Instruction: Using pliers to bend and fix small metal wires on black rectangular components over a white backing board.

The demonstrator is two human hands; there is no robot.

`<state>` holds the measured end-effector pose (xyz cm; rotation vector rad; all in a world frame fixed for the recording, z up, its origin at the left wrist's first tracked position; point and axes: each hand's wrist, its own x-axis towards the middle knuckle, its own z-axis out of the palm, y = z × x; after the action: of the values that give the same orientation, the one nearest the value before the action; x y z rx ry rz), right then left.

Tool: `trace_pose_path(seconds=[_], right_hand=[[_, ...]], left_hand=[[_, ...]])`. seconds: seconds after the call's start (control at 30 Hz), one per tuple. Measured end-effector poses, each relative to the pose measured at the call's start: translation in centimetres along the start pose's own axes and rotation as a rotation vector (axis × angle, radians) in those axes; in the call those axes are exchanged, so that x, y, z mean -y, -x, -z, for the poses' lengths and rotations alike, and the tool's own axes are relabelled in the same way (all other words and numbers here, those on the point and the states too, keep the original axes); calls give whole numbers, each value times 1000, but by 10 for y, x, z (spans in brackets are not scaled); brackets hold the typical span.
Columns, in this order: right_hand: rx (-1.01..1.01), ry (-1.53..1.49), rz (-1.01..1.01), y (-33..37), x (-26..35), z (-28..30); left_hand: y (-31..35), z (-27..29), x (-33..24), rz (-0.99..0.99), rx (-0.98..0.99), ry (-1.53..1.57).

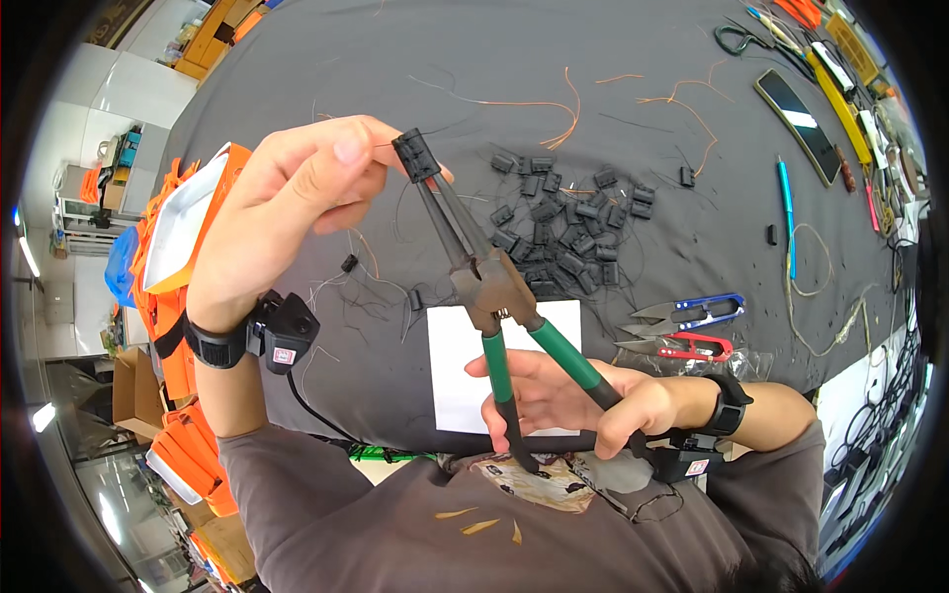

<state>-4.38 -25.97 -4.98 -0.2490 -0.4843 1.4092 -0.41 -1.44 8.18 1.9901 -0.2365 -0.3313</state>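
Right hand (573, 400) curled around the green handles of the pliers (494, 287), fingers wrapped on the right-side handle, the other handle lying across the palm; pliers held up over the table (297, 79), nose pointing up-left; nose closed on a small black clip (416, 155); left hand (306, 193) raised at the clip, fingertips pinched in beside it, thumb just behind the nose; can't tell whether it grips the clip or a thin wire there; pile of black clips (563, 232) on the grey cloth behind the pliers; white sheet (450, 366) under the handles; blue snips (692, 311) and red snips (692, 346) right of the sheet; loose orange wires (568, 114) further back; phone (799, 124) far right.
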Motion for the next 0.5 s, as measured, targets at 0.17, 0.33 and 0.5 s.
trace_pose_path(seconds=[0.17,0.33,0.5], right_hand=[[-25,38,-46,1,4,-3],[-8,25,-20,0,4,-1],[5,72,-12,1,5,-1]], left_hand=[[0,-6,0,24,27,-14],[-1,-15,-3,115,16,102],[1,-22,0,32,-17,187]])
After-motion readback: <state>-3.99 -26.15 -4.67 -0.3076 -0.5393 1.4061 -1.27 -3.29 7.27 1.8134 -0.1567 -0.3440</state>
